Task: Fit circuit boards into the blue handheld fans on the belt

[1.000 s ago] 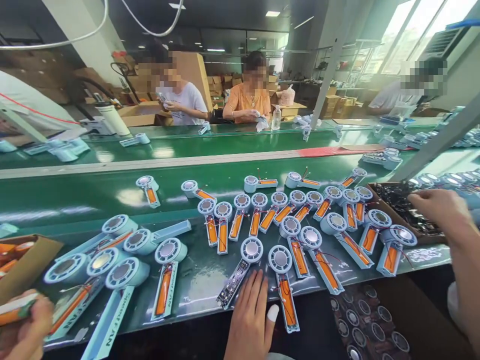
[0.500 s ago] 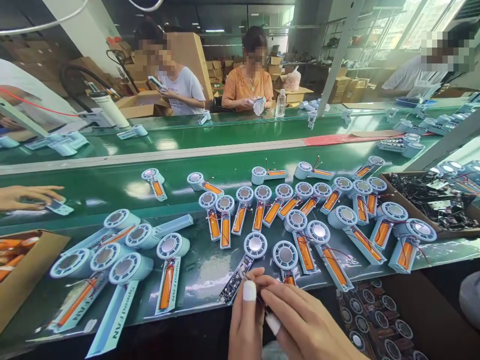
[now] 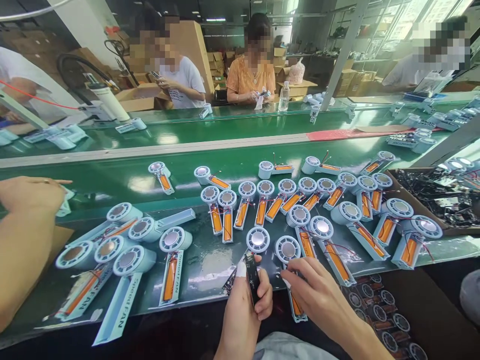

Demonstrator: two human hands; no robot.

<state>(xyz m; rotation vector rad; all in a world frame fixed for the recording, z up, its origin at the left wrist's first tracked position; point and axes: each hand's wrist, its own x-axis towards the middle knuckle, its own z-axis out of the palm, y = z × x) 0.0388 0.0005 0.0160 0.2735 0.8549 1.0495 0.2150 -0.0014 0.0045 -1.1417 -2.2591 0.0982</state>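
Observation:
My left hand (image 3: 245, 305) is closed around a small black circuit board (image 3: 252, 275), held upright between thumb and fingers. Just beyond it lies a pale blue handheld fan (image 3: 257, 240); a second board (image 3: 229, 283) is partly hidden behind my thumb. My right hand (image 3: 318, 295) is over another handheld fan (image 3: 288, 249), fingers bent and tips together at the top of its handle, where an orange battery (image 3: 297, 306) shows below. What those fingertips grip, if anything, is hidden. White covers sit on some of my fingertips.
Several fans with orange batteries (image 3: 227, 225) lie across the green bench. More fans (image 3: 129, 260) are at the left, near a co-worker's arm (image 3: 28, 245). A box of black boards (image 3: 438, 195) stands right; a carton of fans (image 3: 390, 320) is below. Co-workers sit opposite.
My hands have come apart: the right moved from beside the left to the neighbouring fan. The black board now stands clear in my left hand. The co-worker's arm at left reaches further in.

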